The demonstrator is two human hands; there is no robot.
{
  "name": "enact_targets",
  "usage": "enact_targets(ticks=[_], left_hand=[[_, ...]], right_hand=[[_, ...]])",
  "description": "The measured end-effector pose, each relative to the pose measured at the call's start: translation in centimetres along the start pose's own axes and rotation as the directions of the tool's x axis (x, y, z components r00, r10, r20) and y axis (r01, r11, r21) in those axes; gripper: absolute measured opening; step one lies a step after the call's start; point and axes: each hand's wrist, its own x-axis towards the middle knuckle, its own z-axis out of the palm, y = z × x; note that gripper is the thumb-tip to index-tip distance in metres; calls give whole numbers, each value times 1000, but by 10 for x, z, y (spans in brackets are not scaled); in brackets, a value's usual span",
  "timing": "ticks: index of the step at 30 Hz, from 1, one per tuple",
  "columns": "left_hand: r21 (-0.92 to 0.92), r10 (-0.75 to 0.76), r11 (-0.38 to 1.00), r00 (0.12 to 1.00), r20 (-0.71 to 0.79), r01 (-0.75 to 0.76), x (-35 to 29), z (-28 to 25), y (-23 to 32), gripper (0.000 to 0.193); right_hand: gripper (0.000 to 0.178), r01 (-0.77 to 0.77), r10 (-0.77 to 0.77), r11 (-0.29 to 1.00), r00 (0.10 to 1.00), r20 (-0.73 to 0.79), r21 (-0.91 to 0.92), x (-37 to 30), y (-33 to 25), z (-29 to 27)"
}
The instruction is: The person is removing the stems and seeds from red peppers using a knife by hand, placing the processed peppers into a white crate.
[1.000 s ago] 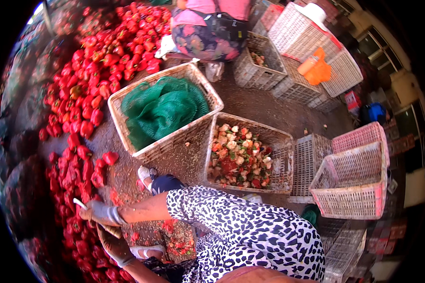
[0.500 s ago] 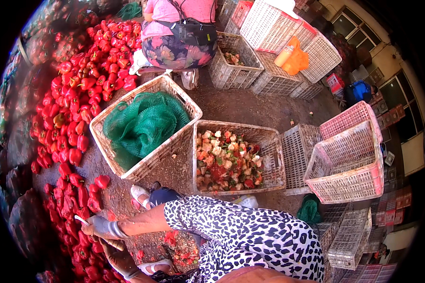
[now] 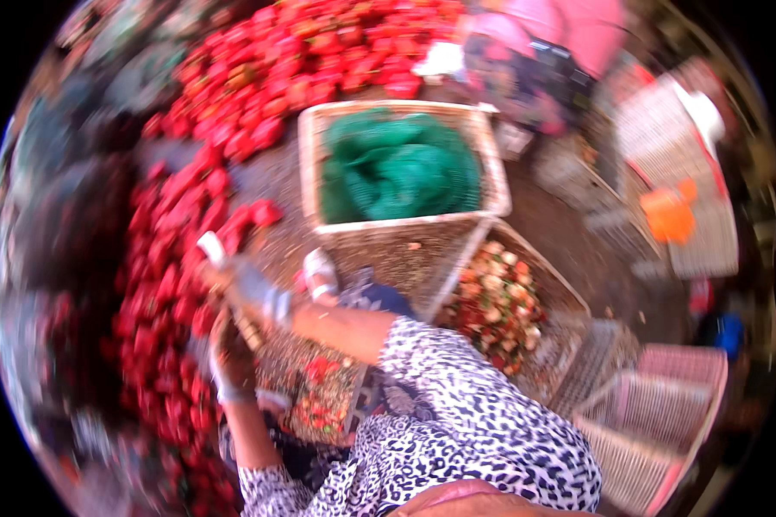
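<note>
Near the left-hand heap of red bell peppers (image 3: 159,276), my right hand (image 3: 247,288) looks curled around a white tool (image 3: 211,248), while my left hand's (image 3: 231,355) grip blurs beyond telling; crowded so close, a slip could jab fingers.

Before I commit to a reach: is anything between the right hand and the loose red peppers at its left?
Nothing visible blocks the way from the right hand to the red peppers, though blur hides detail. The pale object it holds pokes out toward them.
</note>
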Motion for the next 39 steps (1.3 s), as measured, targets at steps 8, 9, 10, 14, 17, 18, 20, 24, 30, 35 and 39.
enact_targets(ticks=[8, 9, 10, 14, 17, 18, 20, 24, 30, 35, 39], left_hand=[[101, 61, 994, 990, -130, -48, -10, 8, 14, 32], [-43, -4, 999, 980, -201, -5, -16, 18, 17, 35], [-34, -21, 999, 985, -172, 15, -17, 13, 16, 39], [-45, -25, 999, 985, -168, 18, -23, 9, 14, 45], [-35, -23, 999, 985, -169, 18, -27, 6, 13, 44], [-29, -23, 999, 985, -172, 18, -28, 6, 15, 43], [-33, -29, 999, 986, -167, 24, -30, 8, 14, 42], [-68, 2, 998, 988, -156, -13, -30, 6, 20, 42], [-122, 82, 988, 987, -139, -99, -47, 1, 41, 45], [-144, 134, 977, 977, -167, -159, -73, -15, 52, 44], [-175, 175, 963, 968, -180, -207, -89, -22, 65, 44]], right_hand=[[33, -106, 97, 988, 992, 86, 111, -15, -2, 19], [33, -126, 116, 988, 987, 108, 93, -19, -4, 16], [33, -110, 104, 991, 991, 83, 78, -22, -4, 15], [30, -116, 116, 993, 993, 0, 7, -22, -18, 7], [22, -43, 81, 983, 974, -212, 176, -12, -35, -13], [23, 26, 59, 955, 959, -276, 295, -4, -34, -23], [23, -104, 189, 916, 964, -188, 387, -9, -16, -40], [14, -313, 319, 945, 947, -51, 96, -14, 68, -28], [16, -347, 341, 938, 925, 170, 7, -7, 112, -32], [29, -92, 324, 519, 941, 96, -850, -2, 170, -64], [38, 80, 421, 226, 891, 171, -971, -8, 213, -81]])
